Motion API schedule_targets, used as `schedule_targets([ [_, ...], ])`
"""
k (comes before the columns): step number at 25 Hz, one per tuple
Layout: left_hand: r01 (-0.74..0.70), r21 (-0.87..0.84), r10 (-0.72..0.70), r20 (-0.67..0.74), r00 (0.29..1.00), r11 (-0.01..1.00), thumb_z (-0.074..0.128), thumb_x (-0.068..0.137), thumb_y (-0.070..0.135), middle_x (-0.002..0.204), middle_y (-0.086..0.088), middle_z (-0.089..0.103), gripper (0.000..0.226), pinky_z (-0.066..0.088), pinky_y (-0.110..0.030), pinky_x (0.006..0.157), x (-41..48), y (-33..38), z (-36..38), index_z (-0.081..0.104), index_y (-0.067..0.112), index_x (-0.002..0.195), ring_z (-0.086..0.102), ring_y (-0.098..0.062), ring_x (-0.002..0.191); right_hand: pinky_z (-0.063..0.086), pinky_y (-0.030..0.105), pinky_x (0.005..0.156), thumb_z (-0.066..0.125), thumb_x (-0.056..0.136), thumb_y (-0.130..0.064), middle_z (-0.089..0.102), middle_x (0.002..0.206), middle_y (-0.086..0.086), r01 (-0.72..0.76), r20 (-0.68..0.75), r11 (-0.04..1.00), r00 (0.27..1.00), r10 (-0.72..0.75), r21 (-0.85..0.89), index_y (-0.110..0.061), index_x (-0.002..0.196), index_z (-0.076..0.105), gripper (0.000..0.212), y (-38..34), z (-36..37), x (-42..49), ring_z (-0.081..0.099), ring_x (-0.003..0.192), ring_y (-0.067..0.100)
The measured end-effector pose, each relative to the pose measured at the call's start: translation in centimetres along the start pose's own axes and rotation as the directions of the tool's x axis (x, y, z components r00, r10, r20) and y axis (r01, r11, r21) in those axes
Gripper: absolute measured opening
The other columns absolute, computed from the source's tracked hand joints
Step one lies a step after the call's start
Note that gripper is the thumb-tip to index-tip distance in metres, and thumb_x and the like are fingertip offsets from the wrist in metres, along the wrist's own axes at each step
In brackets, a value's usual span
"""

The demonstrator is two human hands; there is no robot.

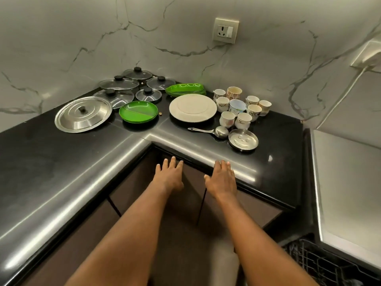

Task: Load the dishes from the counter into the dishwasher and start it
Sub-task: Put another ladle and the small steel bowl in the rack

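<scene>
Dishes crowd the inner corner of a black L-shaped counter (61, 162). A large steel lid (83, 114) lies at the left, with several glass lids (119, 84) behind it. Round green plates (138, 111), stacked green leaf-shaped trays (185, 89) and a large white plate (193, 108) sit in the middle. At the right stand several cups (243, 119), a steel ladle (214, 132) and a small steel plate (243, 140). My left hand (170, 175) and my right hand (221, 178) reach forward with straight fingers, holding nothing, below the counter's front edge. The dishwasher rack (321, 263) shows at the bottom right.
Marble walls close the corner, with a socket (225, 30) above the cups. Brown cabinet doors (132, 195) run under the counter. A white appliance top (350, 182) stands at the right, above the dark wire rack.
</scene>
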State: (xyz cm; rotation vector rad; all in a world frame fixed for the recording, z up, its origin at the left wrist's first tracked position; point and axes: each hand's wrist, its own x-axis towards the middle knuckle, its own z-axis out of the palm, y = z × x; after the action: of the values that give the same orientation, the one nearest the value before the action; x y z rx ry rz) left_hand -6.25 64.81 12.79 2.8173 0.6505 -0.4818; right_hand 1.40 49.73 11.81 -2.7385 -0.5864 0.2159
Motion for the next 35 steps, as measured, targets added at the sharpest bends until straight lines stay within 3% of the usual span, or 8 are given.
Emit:
schedule_targets([
  [8, -0.147, 0.124, 0.134, 0.107, 0.985, 0.981, 0.063, 0.093, 0.026, 0.164, -0.014, -0.012, 0.086, 0.011, -0.053, 0.120, 14.0, -5.5, -5.0, 0.007, 0.021, 0.158, -0.006, -0.037, 0.150, 0.041, 0.038, 0.102, 0.054, 0.095, -0.034, 0.052, 0.136, 0.010, -0.151, 0.073, 0.985, 0.987, 0.145, 0.084, -0.012, 0.135, 0.048, 0.046, -4.1, 0.3, 10.3, 0.047, 0.127, 0.027],
  [13, -0.275, 0.163, 0.232, 0.242, 0.942, 0.947, 0.081, 0.079, 0.030, 0.164, -0.012, -0.010, 0.109, 0.019, -0.056, 0.119, 21.3, -7.6, -6.7, 0.007, 0.018, 0.158, 0.000, -0.038, 0.150, 0.044, 0.038, 0.095, 0.052, 0.095, -0.035, 0.058, 0.130, 0.012, -0.318, 0.063, 0.941, 0.948, 0.313, 0.117, -0.013, 0.129, 0.056, 0.041, -6.6, 1.3, 15.5, 0.054, 0.120, 0.031],
  [17, -0.322, 0.101, 0.271, 0.338, 0.901, 0.941, 0.087, 0.072, 0.027, 0.164, -0.012, -0.011, 0.122, 0.024, -0.058, 0.116, 24.2, -8.1, -6.3, 0.000, 0.015, 0.157, 0.002, -0.043, 0.149, 0.048, 0.038, 0.088, 0.052, 0.091, -0.036, 0.063, 0.120, 0.016, -0.512, 0.016, 0.836, 0.854, 0.520, 0.194, -0.010, 0.113, 0.065, 0.037, -8.1, 2.1, 20.3, 0.059, 0.110, 0.035],
  [21, -0.320, 0.064, 0.282, 0.334, 0.899, 0.945, 0.086, 0.074, 0.021, 0.164, -0.011, -0.012, 0.120, 0.023, -0.064, 0.114, 24.1, -8.0, -6.6, 0.000, 0.015, 0.157, 0.000, -0.043, 0.149, 0.046, 0.038, 0.086, 0.056, 0.088, -0.055, 0.062, 0.124, 0.014, -0.615, -0.014, 0.714, 0.754, 0.656, 0.336, -0.008, 0.119, 0.062, 0.057, -10.0, 1.3, 24.3, 0.057, 0.115, 0.036],
  [24, -0.299, 0.047, 0.264, 0.355, 0.897, 0.953, 0.085, 0.075, 0.016, 0.164, -0.011, -0.012, 0.118, 0.021, -0.067, 0.111, 24.1, -7.8, -6.6, 0.001, 0.014, 0.157, -0.002, -0.043, 0.149, 0.052, 0.039, 0.083, 0.061, 0.072, -0.067, 0.071, 0.104, 0.010, -0.688, 0.006, 0.598, 0.658, 0.753, 0.411, -0.013, 0.105, 0.067, 0.064, -9.0, 3.0, 27.1, 0.067, 0.097, 0.032],
  [28, -0.295, 0.045, 0.261, 0.355, 0.898, 0.955, 0.084, 0.075, 0.013, 0.164, -0.011, -0.010, 0.115, 0.020, -0.067, 0.111, 24.1, -7.7, -6.6, 0.004, 0.014, 0.157, -0.002, -0.044, 0.148, 0.059, 0.044, 0.070, 0.067, 0.057, -0.047, 0.073, 0.083, 0.008, -0.744, 0.051, 0.482, 0.565, 0.824, 0.463, -0.016, 0.083, 0.068, 0.041, -4.5, 7.9, 30.7, 0.071, 0.073, 0.029],
  [32, -0.299, 0.059, 0.258, 0.363, 0.895, 0.953, 0.084, 0.076, 0.014, 0.164, -0.011, -0.012, 0.114, 0.020, -0.067, 0.111, 24.0, -7.6, -6.8, 0.004, 0.014, 0.157, -0.002, -0.044, 0.149, 0.058, 0.042, 0.077, 0.066, 0.077, -0.025, 0.070, 0.100, 0.011, -0.707, 0.039, 0.486, 0.585, 0.810, 0.514, -0.011, 0.101, 0.066, 0.028, -9.9, 3.3, 26.3, 0.069, 0.089, 0.032],
  [35, -0.311, 0.072, 0.267, 0.354, 0.896, 0.948, 0.083, 0.077, 0.018, 0.164, -0.011, -0.012, 0.114, 0.020, -0.065, 0.113, 23.6, -7.7, -6.8, 0.001, 0.015, 0.157, -0.003, -0.043, 0.149, 0.050, 0.037, 0.087, 0.062, 0.089, -0.017, 0.061, 0.122, 0.012, -0.722, 0.021, 0.565, 0.623, 0.782, 0.400, -0.009, 0.119, 0.060, 0.031, -10.6, 2.7, 24.1, 0.060, 0.112, 0.032],
])
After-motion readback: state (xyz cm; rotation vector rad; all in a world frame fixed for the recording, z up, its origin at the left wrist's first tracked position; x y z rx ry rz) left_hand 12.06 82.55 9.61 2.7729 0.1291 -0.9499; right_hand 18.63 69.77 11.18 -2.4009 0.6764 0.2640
